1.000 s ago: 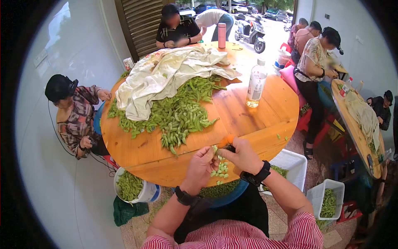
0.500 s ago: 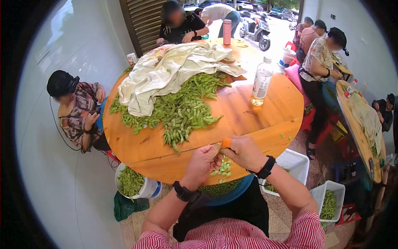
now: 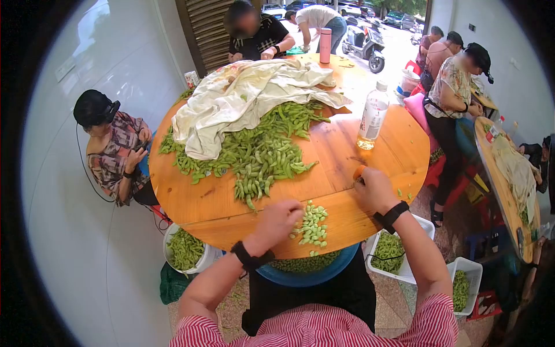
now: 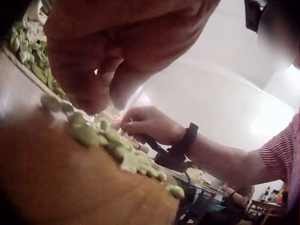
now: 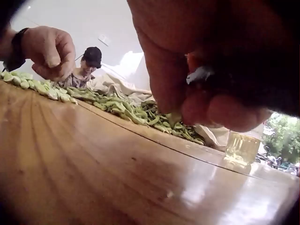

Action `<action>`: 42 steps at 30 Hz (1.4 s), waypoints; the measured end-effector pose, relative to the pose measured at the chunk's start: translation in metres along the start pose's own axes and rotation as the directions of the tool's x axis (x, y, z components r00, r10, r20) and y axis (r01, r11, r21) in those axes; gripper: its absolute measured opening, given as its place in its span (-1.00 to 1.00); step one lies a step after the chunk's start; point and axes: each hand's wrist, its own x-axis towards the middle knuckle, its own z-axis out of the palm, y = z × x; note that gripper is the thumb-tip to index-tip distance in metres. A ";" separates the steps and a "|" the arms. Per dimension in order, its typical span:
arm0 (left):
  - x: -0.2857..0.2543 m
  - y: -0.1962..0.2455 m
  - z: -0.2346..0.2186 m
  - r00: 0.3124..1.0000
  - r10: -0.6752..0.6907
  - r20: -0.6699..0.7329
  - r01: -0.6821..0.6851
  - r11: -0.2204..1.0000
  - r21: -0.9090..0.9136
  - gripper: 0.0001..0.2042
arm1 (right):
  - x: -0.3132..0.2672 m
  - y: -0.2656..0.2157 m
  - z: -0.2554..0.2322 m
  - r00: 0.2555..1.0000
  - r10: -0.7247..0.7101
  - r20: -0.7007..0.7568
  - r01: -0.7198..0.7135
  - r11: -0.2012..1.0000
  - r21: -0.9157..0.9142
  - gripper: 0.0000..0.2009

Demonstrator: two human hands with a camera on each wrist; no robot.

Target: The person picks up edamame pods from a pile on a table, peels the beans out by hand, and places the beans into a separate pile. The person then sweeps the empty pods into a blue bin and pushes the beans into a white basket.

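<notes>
My left hand (image 3: 279, 222) hovers low over shelled green beans (image 3: 314, 224) at the table's near edge. Its fingers hang loosely curled, with nothing visible between thumb and fingertips in the left wrist view. Farther right, my right hand (image 3: 374, 189) is above the wooden table (image 3: 329, 173), wearing an orange band (image 3: 359, 172) on a digit. Its fingers are curled, and a pale green patch (image 5: 174, 117) shows at the fingertips in the right wrist view; I cannot tell whether it is held. A heap of bean pods (image 3: 266, 153) lies ahead, partly under a cream cloth (image 3: 243, 101).
A drink bottle (image 3: 373, 118) stands right of the heap, a pink flask (image 3: 325, 46) at the far edge. Below the near edge sits a blue basin (image 3: 306, 279) of beans. A white bucket (image 3: 209, 260) and white baskets (image 3: 425, 228) flank me. People sit around the tables.
My hands, together earlier, have parted: the left moved down and slightly left, the right out to the right. More of the shelled beans now shows between them.
</notes>
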 end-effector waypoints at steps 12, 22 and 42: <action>0.028 -0.025 -0.046 0.989 0.017 -0.147 0.094 0.696 0.711 -0.79 | -0.027 -0.041 0.000 0.996 -0.073 -0.057 0.078 0.992 0.101 -0.83; 0.024 -0.032 -0.040 0.946 0.268 -0.179 -0.077 0.726 0.683 -0.92 | -0.039 -0.070 0.009 0.987 -0.140 0.074 0.117 0.960 0.255 -0.87; -0.009 0.037 -0.005 0.953 -0.269 0.141 0.282 0.610 -0.741 -0.83 | -0.034 -0.104 0.008 0.925 0.007 0.379 -0.326 0.528 0.784 -0.79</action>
